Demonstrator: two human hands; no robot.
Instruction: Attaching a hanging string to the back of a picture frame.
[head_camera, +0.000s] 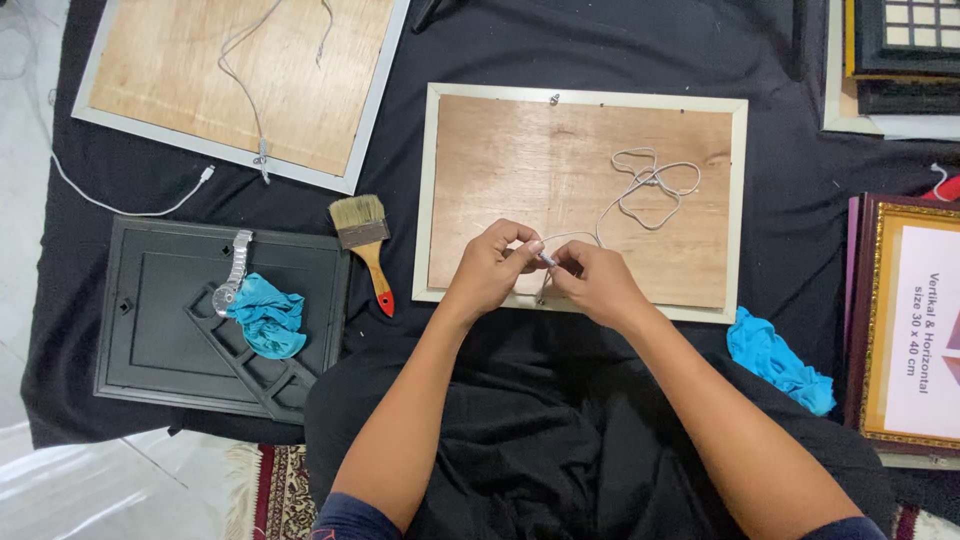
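Both hands meet over the lower edge of the picture frame (583, 112), which lies face down with its plywood back up on the black cloth (600, 45). The left hand (488, 268) and the right hand (597, 281) each pinch the near end of the white cord (655, 185) between thumb and fingertips, the pinched bit sitting between the two hands, touching both. From that grip the cord runs toward 1 o'clock across the board and ends in a loose looped tangle well apart from the hands. The frame's long axis runs 9 to 3 o'clock.

At 9 o'clock from the left hand, just beside the frame, lies a paintbrush (366, 245), bristles toward 12 o'clock, red handle tip toward 6. Farther at 9 o'clock a black frame back (150, 320) carries a wristwatch (234, 268) and a crumpled blue cloth (268, 318). Another blue cloth (778, 360) lies at 4 o'clock from the right hand.
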